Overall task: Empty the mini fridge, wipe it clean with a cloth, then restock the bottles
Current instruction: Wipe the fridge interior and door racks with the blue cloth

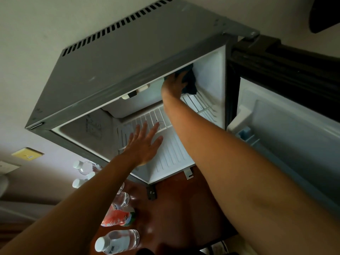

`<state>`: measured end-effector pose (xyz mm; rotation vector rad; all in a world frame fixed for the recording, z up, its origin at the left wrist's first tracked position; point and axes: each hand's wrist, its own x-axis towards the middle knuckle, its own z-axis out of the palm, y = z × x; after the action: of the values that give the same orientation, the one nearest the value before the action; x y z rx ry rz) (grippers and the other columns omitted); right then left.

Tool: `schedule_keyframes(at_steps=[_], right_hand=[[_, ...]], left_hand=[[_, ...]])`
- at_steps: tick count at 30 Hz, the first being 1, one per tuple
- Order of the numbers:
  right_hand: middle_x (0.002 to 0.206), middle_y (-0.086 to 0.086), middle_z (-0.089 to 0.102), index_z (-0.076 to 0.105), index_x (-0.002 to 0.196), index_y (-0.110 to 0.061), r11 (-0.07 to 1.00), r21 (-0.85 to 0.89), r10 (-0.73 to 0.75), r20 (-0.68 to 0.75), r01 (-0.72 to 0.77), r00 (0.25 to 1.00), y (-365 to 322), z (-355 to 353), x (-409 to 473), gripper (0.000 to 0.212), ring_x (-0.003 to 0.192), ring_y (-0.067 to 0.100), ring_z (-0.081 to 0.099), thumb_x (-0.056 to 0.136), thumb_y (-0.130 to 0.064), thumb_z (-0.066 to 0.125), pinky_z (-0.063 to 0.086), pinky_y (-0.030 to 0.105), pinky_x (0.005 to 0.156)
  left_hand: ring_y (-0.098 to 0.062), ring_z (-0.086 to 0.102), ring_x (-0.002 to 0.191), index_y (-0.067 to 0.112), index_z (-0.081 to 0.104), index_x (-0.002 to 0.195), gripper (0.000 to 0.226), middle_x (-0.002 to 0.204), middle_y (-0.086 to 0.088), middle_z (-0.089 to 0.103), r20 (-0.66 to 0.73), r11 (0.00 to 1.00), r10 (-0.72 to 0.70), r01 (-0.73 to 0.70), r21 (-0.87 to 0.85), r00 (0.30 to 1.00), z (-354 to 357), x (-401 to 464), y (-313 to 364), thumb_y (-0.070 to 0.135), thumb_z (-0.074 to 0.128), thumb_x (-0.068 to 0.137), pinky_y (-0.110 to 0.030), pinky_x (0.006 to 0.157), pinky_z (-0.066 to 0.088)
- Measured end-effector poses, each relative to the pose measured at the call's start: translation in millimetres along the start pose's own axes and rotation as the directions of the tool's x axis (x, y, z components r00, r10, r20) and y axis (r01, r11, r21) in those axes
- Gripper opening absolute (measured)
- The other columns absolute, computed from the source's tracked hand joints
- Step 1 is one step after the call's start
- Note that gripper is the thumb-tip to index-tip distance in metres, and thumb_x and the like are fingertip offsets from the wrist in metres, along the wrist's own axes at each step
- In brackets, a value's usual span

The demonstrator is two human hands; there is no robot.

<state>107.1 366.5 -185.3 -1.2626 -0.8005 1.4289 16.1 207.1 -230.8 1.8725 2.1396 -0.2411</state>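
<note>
1. While the right hand reaches deep into the mini fridge, it holds a dark cloth against the upper right corner of the inner wall; how its fingers lie on the cloth cannot be told, since they are hidden behind it and under the cabinet's top edge.
2. The cloth hangs bunched below that hand, just above the back of the white wire shelf.
3. The left hand is spread flat, fingers straight and apart, palm down over the front of the wire shelf; it grips nothing, and whether it touches the shelf cannot be told.
4. The fridge interior is white and holds no bottles; a small freezer box sits at the top left of the cavity.
5. The fridge door stands open to the right, its white inner liner and a door pocket showing.
6. Outside the fridge, on the reddish-brown surface below its front edge, stand several clear water bottles with white caps and one bottle with an orange-red label.
7. More clear bottles stand further left, near the pale wall, partly hidden behind the left forearm.
</note>
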Motion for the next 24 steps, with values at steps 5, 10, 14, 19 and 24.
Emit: schedule_keyframes(at_steps=[5,10,14,19,24], right_hand=[[0.162,0.015,0.008,0.008,0.157,-0.021,0.991,0.107,-0.067,-0.078,0.075,0.995,6,-10,4,0.060,0.146,0.039,0.021,0.105,-0.028,0.038,0.029,0.052,0.114],[0.153,0.015,0.035,0.022,0.154,-0.015,0.852,0.521,0.030,-0.164,0.060,0.986,3,0,-1,0.067,0.138,0.034,0.040,0.096,-0.006,0.055,0.038,0.045,0.112],[0.151,0.015,0.038,0.017,0.155,-0.019,0.776,0.629,0.117,-0.093,-0.032,0.989,7,10,-11,0.073,0.132,0.033,0.047,0.095,-0.003,0.055,0.041,0.043,0.110],[0.160,0.008,0.025,0.006,0.157,-0.025,0.856,0.510,0.125,-0.052,-0.081,0.991,23,32,-27,0.076,0.140,0.032,0.038,0.099,-0.015,0.053,0.036,0.045,0.112],[0.161,0.007,0.023,0.001,0.157,-0.030,0.911,0.403,0.110,-0.036,-0.086,0.993,31,36,-23,0.079,0.139,0.033,0.038,0.099,-0.023,0.054,0.037,0.047,0.110]], left_hand=[[-0.026,-0.025,0.146,0.049,-0.015,0.149,0.062,0.161,-0.003,-0.023,-0.012,1.000,-0.012,0.012,0.011,1.000,2,1,1,0.065,0.012,0.096,-0.048,0.118,-0.012],[-0.025,-0.025,0.146,0.047,-0.014,0.151,0.065,0.162,-0.003,-0.021,-0.012,0.999,-0.032,0.032,0.008,0.999,2,1,4,0.067,0.012,0.094,-0.048,0.118,-0.011],[-0.026,-0.026,0.146,0.043,-0.014,0.151,0.064,0.161,-0.003,-0.022,0.003,0.999,-0.044,0.043,0.012,0.999,0,-1,7,0.064,0.014,0.097,-0.048,0.119,-0.011],[-0.026,-0.028,0.146,0.034,-0.014,0.154,0.070,0.161,-0.005,-0.025,0.021,0.997,-0.036,0.034,0.069,0.999,2,2,3,0.059,0.023,0.100,-0.052,0.121,-0.007],[-0.024,-0.027,0.147,0.033,-0.012,0.154,0.070,0.162,-0.003,-0.024,0.005,0.997,-0.046,0.046,0.060,0.999,4,2,2,0.060,0.021,0.099,-0.051,0.122,-0.007]])
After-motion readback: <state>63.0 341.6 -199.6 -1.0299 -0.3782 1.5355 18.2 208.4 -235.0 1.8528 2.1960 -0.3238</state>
